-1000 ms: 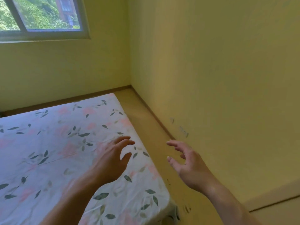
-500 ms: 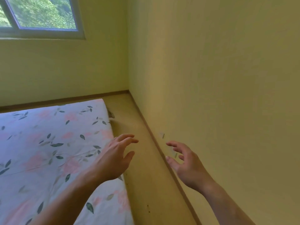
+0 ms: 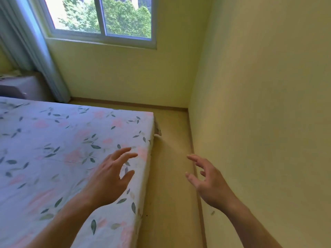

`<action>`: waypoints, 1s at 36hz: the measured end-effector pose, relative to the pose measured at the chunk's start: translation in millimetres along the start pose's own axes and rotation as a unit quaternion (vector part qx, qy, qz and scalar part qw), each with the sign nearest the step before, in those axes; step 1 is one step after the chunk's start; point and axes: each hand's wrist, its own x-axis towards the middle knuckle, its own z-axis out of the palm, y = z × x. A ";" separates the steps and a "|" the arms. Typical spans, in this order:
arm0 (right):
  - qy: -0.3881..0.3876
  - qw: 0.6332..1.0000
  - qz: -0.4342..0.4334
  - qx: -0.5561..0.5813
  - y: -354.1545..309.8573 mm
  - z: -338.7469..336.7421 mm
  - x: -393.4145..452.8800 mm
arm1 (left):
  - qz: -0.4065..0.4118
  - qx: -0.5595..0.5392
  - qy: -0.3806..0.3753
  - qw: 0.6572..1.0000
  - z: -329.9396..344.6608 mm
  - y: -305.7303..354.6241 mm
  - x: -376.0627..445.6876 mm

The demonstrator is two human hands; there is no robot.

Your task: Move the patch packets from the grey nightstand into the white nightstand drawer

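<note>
Left hand [image 3: 109, 178] and right hand [image 3: 208, 179] both empty, fingers spread loose, over the bed [image 3: 53, 149] edge and floor strip [image 3: 168, 176] — view has swung up to the window [image 3: 100, 17], a pale nightstand [image 3: 19, 88] now shows far left — no packets visible, carrying not begun.

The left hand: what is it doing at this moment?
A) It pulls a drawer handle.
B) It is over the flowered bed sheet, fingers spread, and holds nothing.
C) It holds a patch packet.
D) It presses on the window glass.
B: the left hand is over the flowered bed sheet near the edge of the bed with its fingers spread, and nothing is in it.
</note>
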 end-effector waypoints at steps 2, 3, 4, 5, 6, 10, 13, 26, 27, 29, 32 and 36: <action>-0.025 0.999 -0.023 0.002 -2.8 3.1 33.2 | -0.030 -0.005 0.017 0.999 -5.1 -8.4 12.8; -0.035 0.999 -0.035 0.001 -3.5 4.3 49.9 | -0.044 -0.006 0.024 0.999 -6.7 -12.8 20.7; -0.046 0.998 -0.046 -0.001 -3.8 4.8 66.9 | -0.057 -0.007 0.030 0.998 -7.4 -17.1 30.1; -0.056 0.997 -0.055 -0.004 -3.8 4.8 84.6 | -0.070 -0.007 0.035 0.997 -7.4 -21.6 41.4; -0.064 0.996 -0.064 -0.009 -3.3 4.1 103.2 | -0.079 -0.007 0.043 0.996 -7.2 -25.4 54.6; -0.080 0.994 -0.077 -0.011 1.9 0.0 183.8 | -0.101 -0.021 0.064 0.993 -2.6 -40.5 121.2; -0.077 0.995 -0.071 -0.004 3.1 -5.0 237.1 | -0.102 -0.024 0.058 0.993 -2.4 -46.1 172.1; -0.052 0.997 -0.055 0.015 19.7 -72.0 461.6 | -0.024 -0.019 0.029 0.999 -7.8 -17.5 440.5; -0.051 0.997 -0.054 0.014 25.0 -78.3 480.7 | -0.022 -0.019 0.027 0.999 -3.9 -16.4 460.4; -0.053 0.997 -0.056 0.017 35.9 -89.1 520.3 | -0.026 -0.018 0.027 0.999 4.0 -13.2 499.2; -0.063 0.996 -0.068 0.016 50.8 -103.9 581.5 | -0.035 -0.017 0.037 0.999 15.0 -7.3 553.8; -0.088 0.993 -0.082 0.018 60.5 -126.2 660.8 | -0.073 -0.015 0.047 0.996 19.7 -2.2 616.3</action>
